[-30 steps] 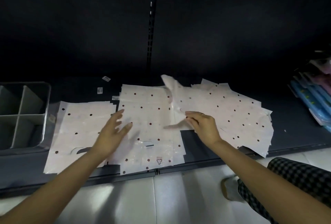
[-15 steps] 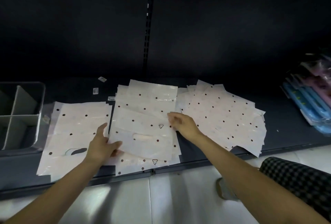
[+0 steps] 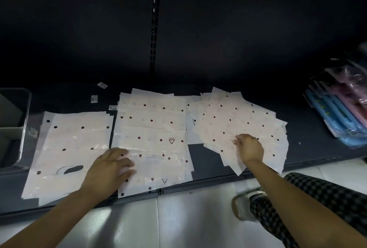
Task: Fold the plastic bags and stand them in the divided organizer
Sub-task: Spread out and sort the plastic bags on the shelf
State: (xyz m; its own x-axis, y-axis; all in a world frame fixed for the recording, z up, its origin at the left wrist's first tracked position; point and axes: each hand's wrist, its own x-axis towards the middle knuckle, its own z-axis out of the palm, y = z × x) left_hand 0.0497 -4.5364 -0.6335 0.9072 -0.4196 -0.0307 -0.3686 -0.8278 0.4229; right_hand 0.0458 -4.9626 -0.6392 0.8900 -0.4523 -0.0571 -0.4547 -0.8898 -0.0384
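White plastic bags with dark dots lie flat on a dark shelf in three groups. The left pile (image 3: 73, 148) shows a handle cutout. My left hand (image 3: 108, 170) rests with spread fingers on the near left edge of the middle pile (image 3: 153, 132). My right hand (image 3: 249, 148) lies on the fanned right pile (image 3: 238, 122), fingertips curled against the top bag beside a small triangle mark; whether it pinches the bag is unclear. The grey divided organizer (image 3: 23, 128) stands at the far left, partly cut off by the frame edge.
Blue and pink packaged goods (image 3: 341, 112) are stacked at the right end of the shelf. Small labels (image 3: 102, 85) lie behind the bags. A slotted upright (image 3: 154, 39) runs up the dark back panel. Below the shelf edge are pale floor tiles and a checkered trouser leg (image 3: 327, 204).
A bag was laid flat on the middle pile. My right hand then moved from that pile to the fanned right pile. My left hand stayed at the middle pile's left edge.
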